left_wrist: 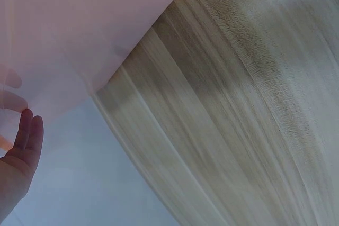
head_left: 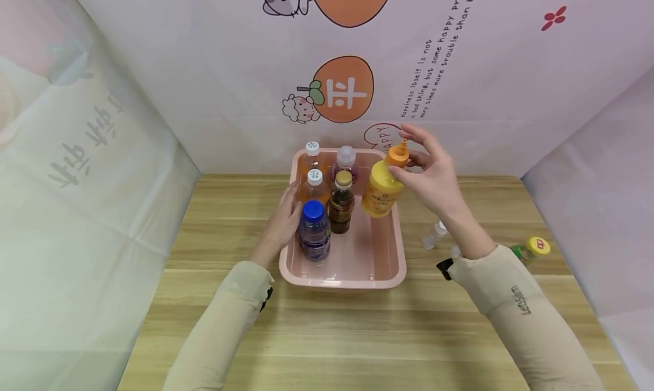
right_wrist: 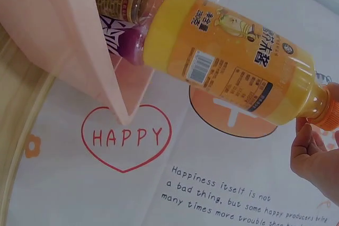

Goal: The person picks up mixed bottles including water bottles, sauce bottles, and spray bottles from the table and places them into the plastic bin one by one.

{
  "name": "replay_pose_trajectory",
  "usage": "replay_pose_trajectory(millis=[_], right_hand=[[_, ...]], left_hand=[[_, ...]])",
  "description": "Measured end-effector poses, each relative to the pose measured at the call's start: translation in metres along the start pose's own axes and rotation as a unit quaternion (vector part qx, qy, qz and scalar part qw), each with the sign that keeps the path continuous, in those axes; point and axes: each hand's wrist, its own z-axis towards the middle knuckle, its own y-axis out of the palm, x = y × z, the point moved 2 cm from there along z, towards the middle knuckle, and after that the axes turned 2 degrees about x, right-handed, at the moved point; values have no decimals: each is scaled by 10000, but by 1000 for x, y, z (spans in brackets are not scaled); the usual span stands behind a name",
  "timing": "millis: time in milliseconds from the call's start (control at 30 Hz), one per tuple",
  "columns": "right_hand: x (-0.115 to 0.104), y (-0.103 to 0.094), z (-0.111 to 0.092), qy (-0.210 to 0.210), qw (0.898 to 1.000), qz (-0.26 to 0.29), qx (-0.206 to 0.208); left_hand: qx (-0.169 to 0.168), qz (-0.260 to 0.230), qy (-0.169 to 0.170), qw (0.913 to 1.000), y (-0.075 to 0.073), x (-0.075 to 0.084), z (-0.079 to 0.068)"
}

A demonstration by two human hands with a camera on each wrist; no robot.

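Note:
By its orange cap, a yellow squeeze bottle (head_left: 381, 189) is pinched in my right hand (head_left: 431, 172), tilted over the right side of a pink plastic basin (head_left: 352, 263). The right wrist view shows the label and barcode of this squeeze bottle (right_wrist: 222, 59). My left hand (head_left: 281, 223) holds the basin's left rim; the left wrist view catches only part of this hand (left_wrist: 24, 152) at its edge. Standing in the basin are a blue-capped bottle (head_left: 314, 235), a dark drink bottle (head_left: 341, 206), two white-capped orange drinks (head_left: 315, 192) and a purple drink bottle (head_left: 346, 164).
Right of the basin, a small clear bottle (head_left: 434, 235) lies on the wooden table (head_left: 327, 345). Farther right is a green jar with a yellow lid (head_left: 536, 246), partly behind the right sleeve. A printed white cloth (head_left: 460, 67) stands behind the table.

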Motion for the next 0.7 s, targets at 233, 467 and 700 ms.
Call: replay_pose_trajectory(millis=[233,467,700], right_hand=[[12,13,0,102,9983,-286,-489],[31,20,1,170,9922,-733,-999],[51,25,1,379,9873,-903,-1253]], left_hand=[[-12,-22,-19,10000,0,0,1],[6,-49,-26,10000,-1,2,0],[24,-40,18,10000,-1,2,0]])
